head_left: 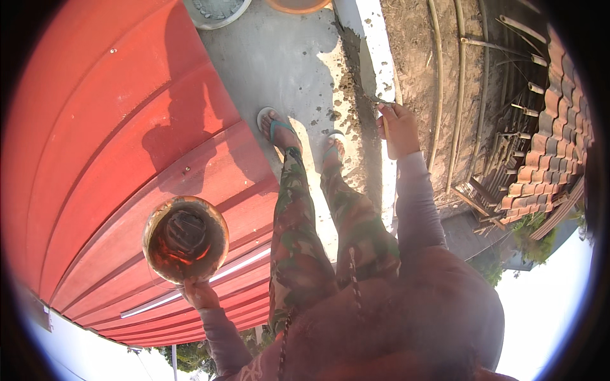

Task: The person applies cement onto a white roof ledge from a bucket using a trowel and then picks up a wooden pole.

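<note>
My left hand [199, 295] grips the near rim of a round orange bucket [220, 235], held out over the red roofing. The bucket's inside is smeared with grey mortar, and a dark grey lump of mortar [187, 232] lies at its bottom. On the other side, my right hand [401, 132] is closed on a small dark tool that looks like a trowel [380, 100], seen almost edge-on. Its tip reaches the white-topped wall [373, 47], where wet mortar [356, 82] clings along the side. My fingers cover the tool's handle.
I stand in flip-flops on a narrow concrete ledge [279, 63] spattered with mortar. Red metal roofing [95, 140] slopes away at left. Two basins, a grey one [219, 22] and an orange one [297, 7], stand ahead. Bamboo poles [459, 95] and a tiled roof [546, 171] lie beyond the wall.
</note>
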The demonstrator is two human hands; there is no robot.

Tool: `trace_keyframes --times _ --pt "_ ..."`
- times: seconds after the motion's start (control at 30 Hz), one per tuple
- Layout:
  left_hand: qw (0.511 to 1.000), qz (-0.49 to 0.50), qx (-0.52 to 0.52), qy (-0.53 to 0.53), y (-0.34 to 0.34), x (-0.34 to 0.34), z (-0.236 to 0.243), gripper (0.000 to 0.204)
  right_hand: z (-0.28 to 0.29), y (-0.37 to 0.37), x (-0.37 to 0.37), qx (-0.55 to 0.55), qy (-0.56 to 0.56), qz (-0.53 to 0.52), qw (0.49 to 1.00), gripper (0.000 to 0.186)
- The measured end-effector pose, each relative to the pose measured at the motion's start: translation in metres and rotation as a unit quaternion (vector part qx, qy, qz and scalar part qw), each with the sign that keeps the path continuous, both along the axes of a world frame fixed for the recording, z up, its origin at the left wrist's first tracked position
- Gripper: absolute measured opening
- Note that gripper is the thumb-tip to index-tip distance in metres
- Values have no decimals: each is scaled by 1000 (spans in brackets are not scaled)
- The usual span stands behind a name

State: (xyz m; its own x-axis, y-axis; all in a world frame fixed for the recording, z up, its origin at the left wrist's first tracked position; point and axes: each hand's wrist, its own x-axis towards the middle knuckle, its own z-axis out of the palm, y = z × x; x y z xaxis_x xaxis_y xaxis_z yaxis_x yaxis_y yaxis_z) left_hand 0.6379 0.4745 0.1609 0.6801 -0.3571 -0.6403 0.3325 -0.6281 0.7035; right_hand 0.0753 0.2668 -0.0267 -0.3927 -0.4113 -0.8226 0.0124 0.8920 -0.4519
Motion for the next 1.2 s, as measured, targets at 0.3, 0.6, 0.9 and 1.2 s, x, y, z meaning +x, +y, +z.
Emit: trace_keyframes --times 0.3,0.6,0.9,1.2 --pt "995 -51 -31 81 -43 -52 -15 53 -323 -43 14 26 119 98 988 45" --pt "996 -37 -31 80 -26 -52 -20 50 -276 -17 27 -37 303 79 949 49" --pt "987 -58 -55 141 -39 -69 -11 48 -114 -8 40 21 304 104 947 50" --pt "983 -33 -68 168 -31 -76 -6 52 -42 16 46 -84 -145 103 980 39"
